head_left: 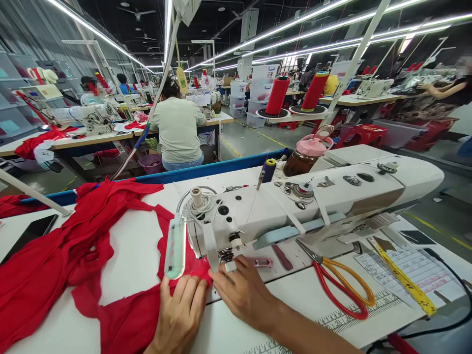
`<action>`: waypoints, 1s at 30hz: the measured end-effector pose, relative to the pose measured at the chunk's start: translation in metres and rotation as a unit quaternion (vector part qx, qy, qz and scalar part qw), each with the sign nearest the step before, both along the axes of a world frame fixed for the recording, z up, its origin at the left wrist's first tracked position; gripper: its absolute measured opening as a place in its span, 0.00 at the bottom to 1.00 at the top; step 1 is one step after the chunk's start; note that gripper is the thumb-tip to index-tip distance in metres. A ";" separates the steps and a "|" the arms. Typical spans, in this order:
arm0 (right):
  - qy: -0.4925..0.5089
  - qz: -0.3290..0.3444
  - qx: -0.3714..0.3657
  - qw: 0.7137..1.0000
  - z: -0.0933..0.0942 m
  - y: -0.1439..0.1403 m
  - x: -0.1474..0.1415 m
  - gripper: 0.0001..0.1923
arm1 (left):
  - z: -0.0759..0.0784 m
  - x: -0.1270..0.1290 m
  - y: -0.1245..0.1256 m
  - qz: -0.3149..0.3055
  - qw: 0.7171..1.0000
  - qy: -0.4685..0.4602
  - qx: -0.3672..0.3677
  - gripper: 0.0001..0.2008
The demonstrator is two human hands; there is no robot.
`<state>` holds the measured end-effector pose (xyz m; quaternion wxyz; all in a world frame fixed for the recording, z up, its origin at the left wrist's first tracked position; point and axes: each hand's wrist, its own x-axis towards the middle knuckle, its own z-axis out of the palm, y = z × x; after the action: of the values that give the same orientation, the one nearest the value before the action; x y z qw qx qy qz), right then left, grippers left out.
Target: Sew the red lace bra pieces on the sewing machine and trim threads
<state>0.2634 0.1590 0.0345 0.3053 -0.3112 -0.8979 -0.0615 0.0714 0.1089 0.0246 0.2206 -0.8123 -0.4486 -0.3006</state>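
Observation:
Red fabric (127,314) stretches from the left of the table to beneath the needle end of a white sewing machine (254,211). My left hand (182,307) presses on the fabric's edge, its fingers bent and close together, gripping it. Beside it, my right hand (241,292) is closed at the needle area, fingertips on the same edge; a small white piece sits on one finger. The needle tip is hidden behind the fingers. A pale green lamp cover (176,248) hangs just left of the machine head, above the cloth.
Scissors (339,285) with red and orange handles lie right of my right hand. Further right are a yellow tape measure (403,280) and a written sheet (416,265). A pink-lidded jug (304,155) stands behind the machine. Ahead sits a co-worker (179,130), back turned.

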 end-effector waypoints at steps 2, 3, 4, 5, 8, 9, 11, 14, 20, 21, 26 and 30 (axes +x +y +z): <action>-0.020 0.009 -0.008 1.000 -0.001 0.001 -0.003 0.10 | -0.004 0.000 -0.001 -0.003 1.000 -0.004 0.015 0.11; -0.026 0.009 -0.016 1.000 -0.002 0.001 -0.004 0.11 | -0.006 0.000 -0.002 -0.006 1.000 -0.007 0.018 0.12; -0.030 0.008 -0.025 0.999 -0.002 0.001 -0.005 0.11 | -0.007 0.000 -0.002 -0.008 1.000 -0.013 0.013 0.13; -0.036 0.012 -0.036 0.999 -0.003 0.001 -0.005 0.10 | -0.008 -0.001 -0.001 -0.011 1.000 -0.022 0.002 0.13; -0.051 0.049 -0.058 0.996 -0.002 0.000 -0.001 0.07 | -0.003 -0.003 0.003 -0.037 0.998 -0.047 -0.018 0.13; -0.054 0.062 -0.062 0.995 -0.001 -0.001 0.001 0.06 | 0.000 -0.005 0.005 -0.048 0.998 -0.042 -0.018 0.15; -0.051 0.070 -0.065 0.994 0.000 -0.003 0.003 0.05 | 0.007 -0.011 0.008 -0.072 0.997 0.005 -0.015 0.19; -0.040 0.067 -0.073 0.994 0.000 -0.006 0.005 0.06 | 0.013 -0.019 0.010 -0.095 0.992 0.072 -0.039 0.26; -0.051 0.071 -0.081 0.993 -0.004 -0.007 0.006 0.09 | 0.008 -0.029 0.014 -0.096 0.988 0.077 -0.095 0.29; -0.055 0.072 -0.081 0.993 -0.004 -0.007 0.007 0.09 | 0.009 -0.031 0.016 -0.105 0.986 0.091 -0.094 0.28; -0.084 0.083 -0.093 0.989 0.000 -0.004 0.008 0.08 | 0.017 -0.037 0.024 -0.126 0.979 0.096 -0.132 0.27; -0.085 0.105 -0.080 0.988 0.002 0.001 0.008 0.07 | 0.014 -0.036 0.024 -0.119 0.982 0.048 -0.142 0.23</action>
<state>0.2715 0.1604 0.0366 0.2066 -0.2318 -0.9504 0.0169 0.0357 0.1328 0.0384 0.0874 -0.8963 -0.3759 -0.2186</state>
